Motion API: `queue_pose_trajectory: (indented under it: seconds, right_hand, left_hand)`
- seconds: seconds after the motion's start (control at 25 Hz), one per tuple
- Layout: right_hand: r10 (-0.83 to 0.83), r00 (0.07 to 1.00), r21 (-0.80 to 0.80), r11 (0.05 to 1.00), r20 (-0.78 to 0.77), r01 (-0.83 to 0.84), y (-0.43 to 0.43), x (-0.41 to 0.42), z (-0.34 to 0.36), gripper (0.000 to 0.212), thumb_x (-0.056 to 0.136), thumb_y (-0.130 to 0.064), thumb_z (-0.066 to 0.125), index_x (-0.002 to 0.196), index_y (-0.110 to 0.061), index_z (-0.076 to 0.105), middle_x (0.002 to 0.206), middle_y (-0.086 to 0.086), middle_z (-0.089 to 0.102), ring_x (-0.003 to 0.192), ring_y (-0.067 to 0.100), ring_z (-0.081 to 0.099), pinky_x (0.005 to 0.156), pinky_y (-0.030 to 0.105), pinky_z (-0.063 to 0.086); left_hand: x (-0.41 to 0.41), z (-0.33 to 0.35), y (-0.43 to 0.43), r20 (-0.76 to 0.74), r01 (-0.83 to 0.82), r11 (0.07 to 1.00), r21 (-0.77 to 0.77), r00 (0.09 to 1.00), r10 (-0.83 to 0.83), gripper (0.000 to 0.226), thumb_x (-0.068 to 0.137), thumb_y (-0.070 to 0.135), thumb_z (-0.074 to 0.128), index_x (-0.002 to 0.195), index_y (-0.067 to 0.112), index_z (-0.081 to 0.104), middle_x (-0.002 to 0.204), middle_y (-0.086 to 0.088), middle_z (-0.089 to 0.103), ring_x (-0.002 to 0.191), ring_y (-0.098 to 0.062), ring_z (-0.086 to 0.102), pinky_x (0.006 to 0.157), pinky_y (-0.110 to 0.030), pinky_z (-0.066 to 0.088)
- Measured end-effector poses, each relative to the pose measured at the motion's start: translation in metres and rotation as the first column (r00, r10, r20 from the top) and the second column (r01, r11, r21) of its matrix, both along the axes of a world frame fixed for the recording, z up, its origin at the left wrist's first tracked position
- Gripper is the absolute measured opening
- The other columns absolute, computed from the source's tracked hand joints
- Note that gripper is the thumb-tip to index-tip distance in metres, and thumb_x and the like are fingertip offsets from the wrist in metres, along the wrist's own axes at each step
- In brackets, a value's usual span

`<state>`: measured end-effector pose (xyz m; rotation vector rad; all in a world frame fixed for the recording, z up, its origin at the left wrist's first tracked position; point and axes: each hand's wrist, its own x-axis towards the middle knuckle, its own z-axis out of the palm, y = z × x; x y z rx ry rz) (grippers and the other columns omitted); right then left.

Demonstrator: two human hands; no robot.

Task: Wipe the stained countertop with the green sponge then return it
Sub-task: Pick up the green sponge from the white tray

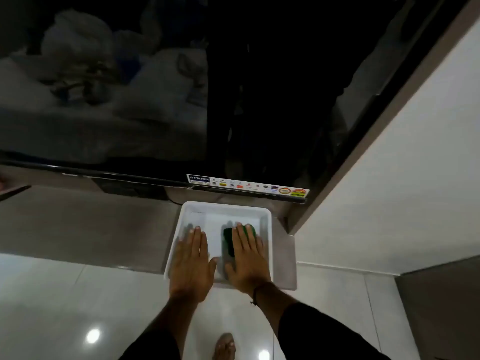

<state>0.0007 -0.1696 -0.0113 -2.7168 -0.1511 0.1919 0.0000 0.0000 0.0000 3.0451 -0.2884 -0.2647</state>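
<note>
The green sponge (226, 239) lies inside a white rectangular tray (226, 206), in the tray's right half. My right hand (246, 263) rests flat on top of it with the fingers stretched out, not curled around it, so most of the sponge is hidden. My left hand (191, 261) lies flat and empty in the left half of the tray, fingers extended. The tray sits on the right end of a grey-brown countertop (91, 229). I cannot make out a stain on the countertop.
A large dark television (233, 100) stands just behind the tray, its lower edge close to the tray's far rim. A white wall (402, 178) closes off the right side. Below the counter edge are glossy white floor tiles (65, 307) and my foot (224, 346).
</note>
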Motion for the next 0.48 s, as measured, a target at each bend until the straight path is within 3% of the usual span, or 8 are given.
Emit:
queue_pose_trajectory:
  seconds: [0.2, 0.32, 0.48]
  right_hand:
    - [0.137, 0.977, -0.186, 0.968, -0.162, -0.167, -0.006, 0.041, -0.031, 0.098, 0.094, -0.038, 0.060, 0.162, -0.018, -0.007, 0.173, 0.006, -0.011, 0.157, 0.032, -0.015, 0.128, 0.053, 0.000]
    - [0.159, 0.979, -0.185, 0.966, -0.126, -0.181, -0.008, 0.041, -0.050, 0.081, 0.104, -0.032, 0.049, 0.162, -0.018, -0.006, 0.173, 0.006, -0.010, 0.157, 0.032, -0.015, 0.128, 0.051, -0.004]
    - [0.118, 0.989, -0.191, 0.973, -0.085, -0.132, -0.004, 0.040, -0.060, 0.069, 0.110, -0.030, 0.038, 0.163, -0.016, -0.005, 0.173, 0.009, -0.007, 0.157, 0.032, -0.013, 0.127, 0.048, -0.007]
  left_hand:
    - [0.038, -0.028, 0.010, 0.021, 0.038, 0.999, 0.014, 0.999, -0.038, 0.076, 0.107, 0.055, 0.013, 0.161, 0.004, -0.002, 0.170, -0.021, -0.012, 0.156, -0.037, -0.015, 0.129, -0.054, 0.003]
    - [0.048, -0.036, 0.007, 0.007, 0.068, 0.997, -0.023, 0.998, -0.068, 0.078, 0.107, 0.054, 0.027, 0.161, 0.006, 0.000, 0.170, -0.019, -0.009, 0.156, -0.035, -0.013, 0.129, -0.052, 0.005]
    - [0.054, -0.034, -0.001, 0.001, 0.101, 0.995, 0.012, 0.995, -0.101, 0.076, 0.108, 0.052, 0.024, 0.161, 0.005, -0.004, 0.168, -0.019, -0.015, 0.155, -0.035, -0.017, 0.129, -0.053, 0.002]
